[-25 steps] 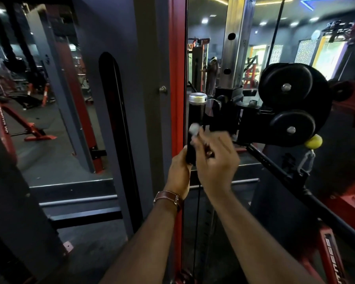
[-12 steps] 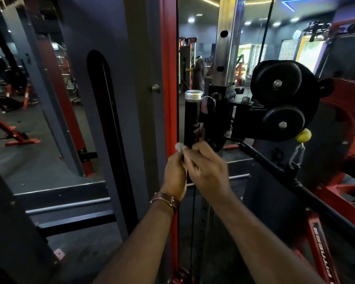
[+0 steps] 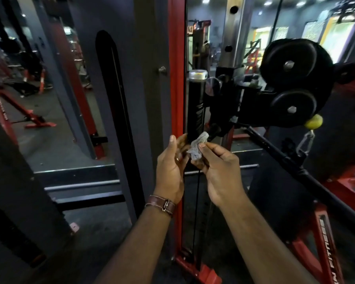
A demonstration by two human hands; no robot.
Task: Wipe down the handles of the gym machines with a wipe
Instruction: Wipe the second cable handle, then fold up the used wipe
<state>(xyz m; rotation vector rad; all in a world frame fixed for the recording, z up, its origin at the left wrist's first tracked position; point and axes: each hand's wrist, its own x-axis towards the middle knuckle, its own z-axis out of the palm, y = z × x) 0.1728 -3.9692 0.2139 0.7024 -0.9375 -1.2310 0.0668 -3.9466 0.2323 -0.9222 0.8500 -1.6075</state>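
A person stands at a gym cable machine, both bare hands raised in front of a red upright post. The right hand pinches a crumpled grey wipe between thumb and fingers, just below the lower end of an upright black handle with a silver cap. The left hand, a brown strap at its wrist, is held open just beside the wipe; it may be touching it, though shadow hides the contact. Black pulley wheels sit to the right of the handle.
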